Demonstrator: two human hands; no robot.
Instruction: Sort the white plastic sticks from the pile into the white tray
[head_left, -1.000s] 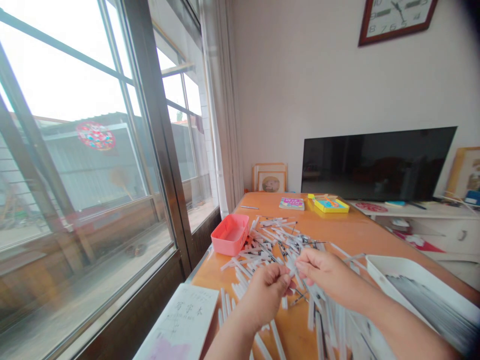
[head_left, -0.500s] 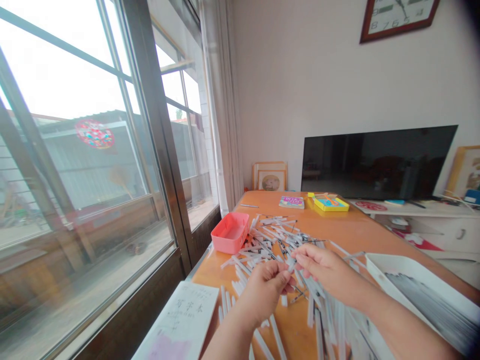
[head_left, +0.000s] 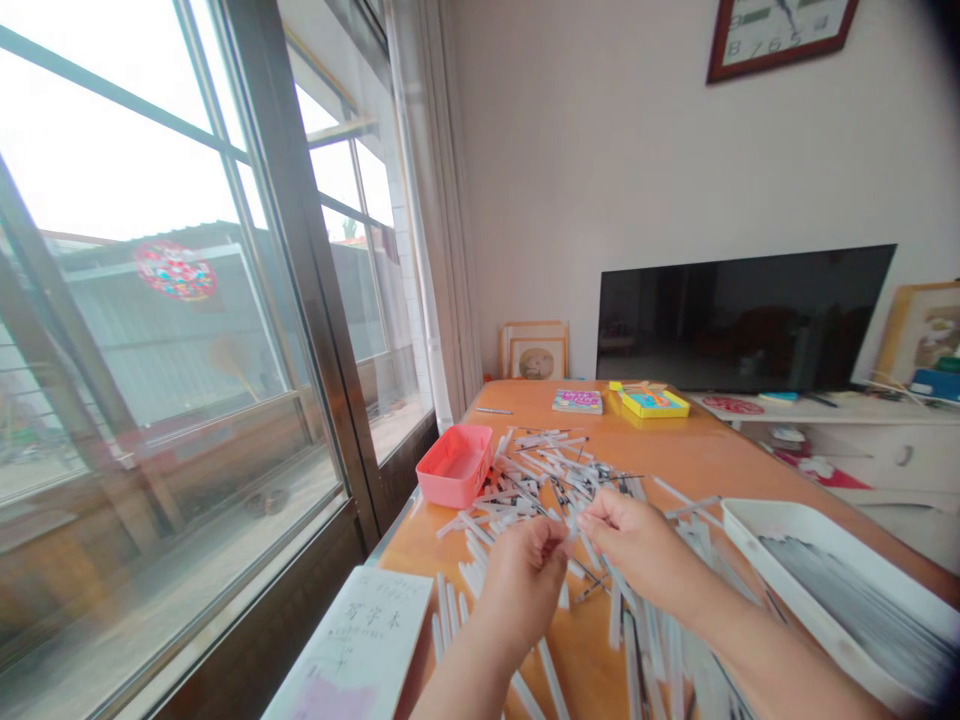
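My left hand (head_left: 529,570) is closed in a pinch, with its thumb and fingertips pressed together. Right beside it my right hand (head_left: 626,540) also pinches, its fingertips nearly meeting the left ones. Between them shows a small translucent white pen part (head_left: 573,524), mostly hidden by the fingers. Under and around both hands lies a loose heap of translucent white pen barrels (head_left: 551,675) and dark-tipped pen pieces (head_left: 525,490). Too little of the held part shows to tell which piece of a pen it is.
A pink plastic basket (head_left: 455,488) stands left of the heap. At right is a white tray (head_left: 739,515) with many thin grey rods (head_left: 847,600). A writing notebook (head_left: 360,640) lies front left. Farther back are a booklet (head_left: 577,402), a yellow box (head_left: 654,408) and a pen (head_left: 494,411).
My left hand has turned slightly, its fingers now more curled, and the fingertips of both hands stay close together. The whole view has shifted a little.
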